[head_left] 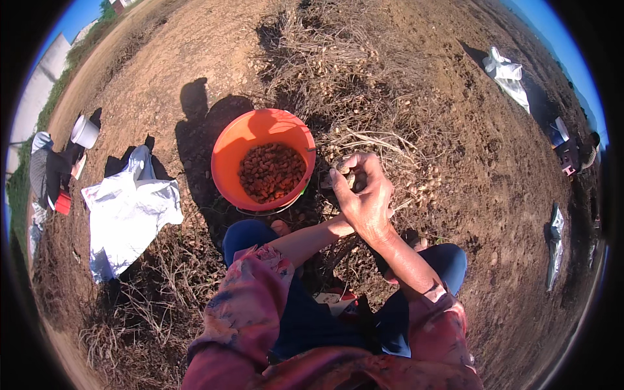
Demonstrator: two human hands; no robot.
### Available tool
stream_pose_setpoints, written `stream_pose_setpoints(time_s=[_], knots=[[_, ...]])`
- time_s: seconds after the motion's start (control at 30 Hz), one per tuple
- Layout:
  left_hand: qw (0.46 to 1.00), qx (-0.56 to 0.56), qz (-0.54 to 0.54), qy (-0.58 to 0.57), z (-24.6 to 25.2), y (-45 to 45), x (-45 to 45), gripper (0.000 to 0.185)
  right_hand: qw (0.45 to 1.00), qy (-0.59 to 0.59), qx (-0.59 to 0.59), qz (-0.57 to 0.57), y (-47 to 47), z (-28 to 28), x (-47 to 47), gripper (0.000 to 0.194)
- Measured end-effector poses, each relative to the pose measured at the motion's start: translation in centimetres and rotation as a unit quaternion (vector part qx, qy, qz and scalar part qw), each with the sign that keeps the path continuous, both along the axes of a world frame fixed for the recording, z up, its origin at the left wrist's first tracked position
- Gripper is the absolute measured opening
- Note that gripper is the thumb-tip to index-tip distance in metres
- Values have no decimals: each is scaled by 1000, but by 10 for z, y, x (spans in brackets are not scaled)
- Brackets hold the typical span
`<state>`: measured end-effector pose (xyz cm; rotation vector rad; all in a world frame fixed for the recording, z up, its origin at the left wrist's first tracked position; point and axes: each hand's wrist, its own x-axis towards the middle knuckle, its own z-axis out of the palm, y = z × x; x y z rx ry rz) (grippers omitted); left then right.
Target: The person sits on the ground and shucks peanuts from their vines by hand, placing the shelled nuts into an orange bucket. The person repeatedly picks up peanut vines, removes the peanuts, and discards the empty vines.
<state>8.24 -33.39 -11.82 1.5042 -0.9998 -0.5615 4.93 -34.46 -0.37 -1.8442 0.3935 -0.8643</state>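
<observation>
My right hand (368,195) is curled around a few peanut pods (344,168), held between thumb and fingers. Beneath it crosses my left forearm; of my left hand (347,223) only the wrist side shows, and the fingers are hidden behind the right hand. Dry peanut stalks (385,139) lie just beyond both hands, some with pods attached. To the left of the hands stands an orange plastic bucket (225,161), its lower part covered with many loose peanuts (271,171).
A large heap of dried peanut plants (336,68) lies ahead, another (151,302) at lower left. White sacks (134,209) (507,73) rest on the soil. Two people (44,165) (585,151) sit at the far sides, near a white bucket (85,131) and a blue-white bucket (558,131).
</observation>
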Motion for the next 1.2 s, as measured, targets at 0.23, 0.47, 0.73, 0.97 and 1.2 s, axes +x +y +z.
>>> stream_pose_setpoints(time_s=[0.23,0.47,0.73,0.97,1.2], knots=[[963,268,0,-16,24,-3,17,61,975,196,-46,88,61,18,114,78],[955,291,11,-48,15,1,43,32,981,-6,-147,125,40,-5,22,25],[988,113,-35,100,16,0,53,33,968,-54,128,-208,-87,-11,-37,14],[985,111,-23,126,55,6,39,29,961,68,-198,-181,-121,-14,-58,15],[984,86,-31,155,63,7,24,29,963,128,-189,-144,-109,-9,-60,16]])
